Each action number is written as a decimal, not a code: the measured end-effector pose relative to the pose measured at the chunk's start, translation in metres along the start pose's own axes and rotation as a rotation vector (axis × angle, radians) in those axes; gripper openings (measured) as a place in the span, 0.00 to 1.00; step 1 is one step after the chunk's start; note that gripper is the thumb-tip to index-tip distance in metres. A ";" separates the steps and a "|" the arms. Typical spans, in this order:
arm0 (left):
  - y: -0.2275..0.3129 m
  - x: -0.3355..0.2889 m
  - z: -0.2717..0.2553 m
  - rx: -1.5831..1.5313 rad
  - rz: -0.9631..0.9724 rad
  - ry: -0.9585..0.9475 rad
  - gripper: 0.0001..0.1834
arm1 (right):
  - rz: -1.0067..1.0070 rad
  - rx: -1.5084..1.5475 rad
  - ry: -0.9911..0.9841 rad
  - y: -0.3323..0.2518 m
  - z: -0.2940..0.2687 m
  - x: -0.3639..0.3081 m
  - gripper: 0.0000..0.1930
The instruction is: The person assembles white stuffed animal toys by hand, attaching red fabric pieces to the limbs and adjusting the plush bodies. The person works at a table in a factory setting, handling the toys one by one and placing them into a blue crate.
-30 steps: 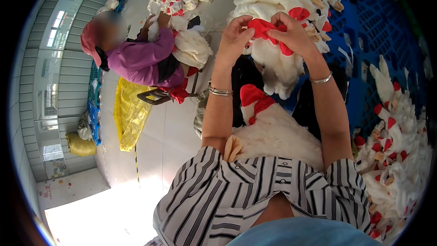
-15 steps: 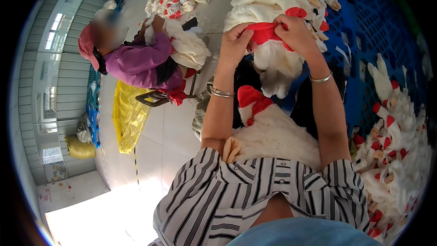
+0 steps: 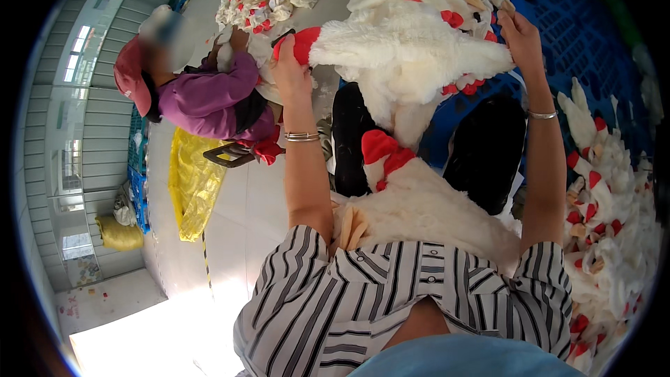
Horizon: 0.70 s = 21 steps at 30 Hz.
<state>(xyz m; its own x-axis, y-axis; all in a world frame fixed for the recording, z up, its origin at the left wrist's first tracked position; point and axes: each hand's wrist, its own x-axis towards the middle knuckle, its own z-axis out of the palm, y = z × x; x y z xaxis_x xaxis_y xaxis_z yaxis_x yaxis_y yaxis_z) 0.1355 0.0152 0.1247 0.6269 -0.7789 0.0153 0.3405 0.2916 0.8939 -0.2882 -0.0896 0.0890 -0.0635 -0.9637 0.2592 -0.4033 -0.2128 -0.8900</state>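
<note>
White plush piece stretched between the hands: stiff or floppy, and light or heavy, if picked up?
Probably floppy: the white plush piece droops between the left hand and right hand. Likely light, as it looks thin and unstuffed. Its furry surface should probably resist slipping.

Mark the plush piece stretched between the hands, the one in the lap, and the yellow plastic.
Held plush piece [image 3: 412, 47], head view: middle of its white fur.
Lap plush piece [image 3: 427, 204], head view: its white body.
Yellow plastic [image 3: 195, 185], head view: its middle.
</note>
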 end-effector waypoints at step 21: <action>-0.150 -0.086 0.050 0.681 -0.367 -0.764 0.17 | 0.408 0.354 -0.845 -0.028 0.099 -0.123 0.23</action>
<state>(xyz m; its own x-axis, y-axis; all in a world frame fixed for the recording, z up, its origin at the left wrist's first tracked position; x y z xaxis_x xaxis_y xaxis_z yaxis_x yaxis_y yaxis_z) -0.0042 0.0109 0.0120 -0.1156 -0.9640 -0.2396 -0.1892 -0.2154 0.9580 -0.1790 0.0188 0.0454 0.5881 -0.7428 -0.3200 -0.1919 0.2562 -0.9474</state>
